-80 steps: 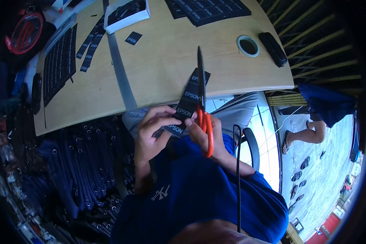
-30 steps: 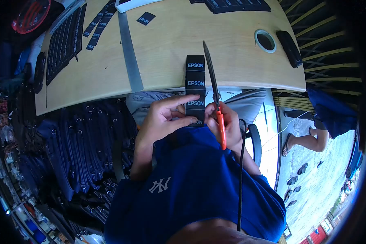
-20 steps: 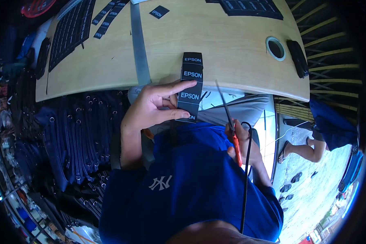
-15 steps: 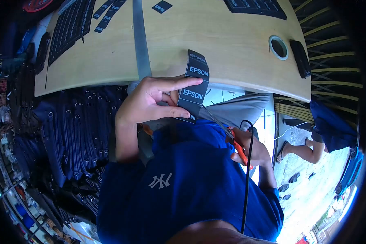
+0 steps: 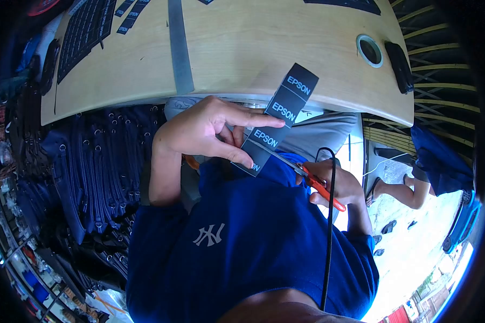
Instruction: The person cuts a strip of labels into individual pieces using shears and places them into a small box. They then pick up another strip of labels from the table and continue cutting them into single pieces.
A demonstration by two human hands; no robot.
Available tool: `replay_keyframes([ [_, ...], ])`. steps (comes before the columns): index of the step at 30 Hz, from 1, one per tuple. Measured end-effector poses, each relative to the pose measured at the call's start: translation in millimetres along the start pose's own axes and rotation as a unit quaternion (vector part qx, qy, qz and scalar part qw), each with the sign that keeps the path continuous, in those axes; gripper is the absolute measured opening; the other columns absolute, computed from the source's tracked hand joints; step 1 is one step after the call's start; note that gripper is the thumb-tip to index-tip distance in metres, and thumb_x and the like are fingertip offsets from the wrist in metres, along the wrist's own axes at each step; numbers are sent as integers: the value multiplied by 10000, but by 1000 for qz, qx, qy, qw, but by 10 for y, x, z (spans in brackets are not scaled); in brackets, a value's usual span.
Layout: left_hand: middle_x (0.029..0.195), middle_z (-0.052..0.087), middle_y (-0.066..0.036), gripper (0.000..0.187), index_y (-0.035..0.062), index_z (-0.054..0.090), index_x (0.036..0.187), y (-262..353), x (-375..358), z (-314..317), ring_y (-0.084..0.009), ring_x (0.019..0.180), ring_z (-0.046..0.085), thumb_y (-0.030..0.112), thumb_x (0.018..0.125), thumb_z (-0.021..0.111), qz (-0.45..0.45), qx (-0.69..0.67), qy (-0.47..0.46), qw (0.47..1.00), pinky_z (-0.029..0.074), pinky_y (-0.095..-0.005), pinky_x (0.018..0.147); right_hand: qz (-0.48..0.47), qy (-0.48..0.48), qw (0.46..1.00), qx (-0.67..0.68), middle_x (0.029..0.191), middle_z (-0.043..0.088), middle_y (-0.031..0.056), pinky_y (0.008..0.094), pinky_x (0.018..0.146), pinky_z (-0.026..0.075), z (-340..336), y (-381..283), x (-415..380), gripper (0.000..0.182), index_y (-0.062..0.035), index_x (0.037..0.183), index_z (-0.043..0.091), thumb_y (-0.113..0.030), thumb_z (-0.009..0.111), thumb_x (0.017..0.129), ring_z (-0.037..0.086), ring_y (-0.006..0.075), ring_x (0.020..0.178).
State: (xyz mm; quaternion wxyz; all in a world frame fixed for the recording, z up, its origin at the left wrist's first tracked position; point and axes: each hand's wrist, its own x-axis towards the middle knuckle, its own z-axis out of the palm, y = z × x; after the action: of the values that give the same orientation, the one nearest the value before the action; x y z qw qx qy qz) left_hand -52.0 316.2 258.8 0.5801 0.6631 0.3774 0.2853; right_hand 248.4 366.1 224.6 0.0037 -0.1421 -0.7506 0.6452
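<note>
My left hand [image 5: 207, 132] is closed on a black strip of labels [image 5: 296, 89], each printed EPSON in white. The thumb presses near the strip's lower end and a finger lies across its middle; the strip slants up to the right. In my right hand [image 5: 339, 180] is a pair of scissors [image 5: 315, 185] with orange-red handles. Their blades reach across the strip along the line between its lowest two labels. The fingers inside the handles are partly hidden. Both hands are over my lap, in front of the table edge.
On the wooden table [image 5: 242, 48] lie label sheets [image 5: 83, 40], cut strips [image 5: 132, 19], a metal ruler-like bar [image 5: 179, 48], a tape roll [image 5: 369, 51] and a black case [image 5: 399, 65]. Dark straps [image 5: 91, 172] hang at left. A black cable [image 5: 328, 242] crosses near my right hand. Another person's leg [image 5: 401, 194] shows at right.
The label strip has tilted to the right and shifted slightly. The scissor blades have moved from the strip's edge to across it. The view has shifted a little.
</note>
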Motion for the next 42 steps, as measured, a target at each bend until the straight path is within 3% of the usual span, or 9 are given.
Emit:
replay_keyframes([
  [3, 930, 675, -102, 683, 71, 550, 1257, -31, 35, 13, -84, 607, 638, -16, 627, 799, -5, -28, -12, 1000, 530, -182, 533, 8, -12, 1000, -6, 536, 512, 64, 306, 461, 408, -9, 3, -8, 782, 44, 916, 595, -720, 494, 777, 528, 188, 444],
  [5, 941, 672, -104, 689, 75, 547, 1261, -56, 45, 1, -88, 619, 641, -19, 626, 798, -2, -22, -22, 1000, 536, -187, 539, 5, -40, 999, 3, 731, 597, 164, 391, 555, 460, -28, -19, -13, 707, 59, 884, 563, -644, 518, 823, 592, 310, 586],
  [12, 870, 673, -87, 705, 87, 549, 1264, -79, 59, -26, -72, 568, 607, 12, 615, 815, 7, -1, -29, 1000, 499, -177, 503, -9, -37, 999, 22, 747, 608, 165, 390, 566, 471, -3, 25, -26, 691, 60, 878, 559, -628, 523, 830, 604, 307, 605],
  [14, 813, 673, -83, 684, 123, 558, 1260, -73, 78, -16, -77, 553, 607, 54, 629, 814, 16, -3, -18, 1000, 506, -186, 500, 2, -8, 1000, 11, 576, 539, 74, 309, 475, 418, 30, 52, -25, 808, 46, 903, 609, -741, 489, 764, 553, 198, 472],
  [24, 840, 661, -63, 699, 88, 548, 1267, -73, 78, -6, -58, 576, 591, 19, 624, 815, 17, 1, -19, 1000, 490, -175, 510, 7, -1, 1000, 14, 624, 573, 101, 312, 486, 428, 45, 58, -17, 848, 56, 883, 608, -770, 469, 753, 565, 213, 490],
  [26, 840, 673, -81, 684, 121, 555, 1264, -60, 85, -11, -74, 563, 601, 52, 634, 813, 12, -9, -14, 1000, 502, -188, 507, -12, -40, 999, 16, 767, 615, 163, 393, 592, 475, 8, 44, -25, 668, 60, 903, 555, -605, 517, 847, 605, 310, 624],
  [29, 856, 685, -102, 668, 153, 562, 1260, -67, 84, -17, -92, 554, 612, 81, 643, 809, 5, -22, -12, 1000, 517, -201, 506, 20, -9, 1000, 21, 646, 579, 109, 316, 504, 437, 41, 46, -20, 857, 61, 882, 606, -774, 468, 748, 568, 216, 501],
  [39, 892, 688, -111, 657, 132, 567, 1250, -60, 92, -13, -87, 563, 612, 81, 642, 810, -1, -26, -17, 1000, 529, -201, 518, 11, 9, 1000, 18, 675, 598, 118, 322, 512, 440, 68, 67, -28, 849, 57, 868, 610, -772, 471, 749, 571, 226, 512],
  [42, 834, 685, -92, 662, 136, 567, 1252, -79, 94, -10, -79, 558, 605, 88, 639, 814, 10, -16, -16, 1000, 521, -196, 515, -5, -27, 999, 15, 754, 621, 161, 393, 596, 489, 21, 28, -33, 676, 58, 891, 561, -616, 523, 838, 617, 309, 630],
])
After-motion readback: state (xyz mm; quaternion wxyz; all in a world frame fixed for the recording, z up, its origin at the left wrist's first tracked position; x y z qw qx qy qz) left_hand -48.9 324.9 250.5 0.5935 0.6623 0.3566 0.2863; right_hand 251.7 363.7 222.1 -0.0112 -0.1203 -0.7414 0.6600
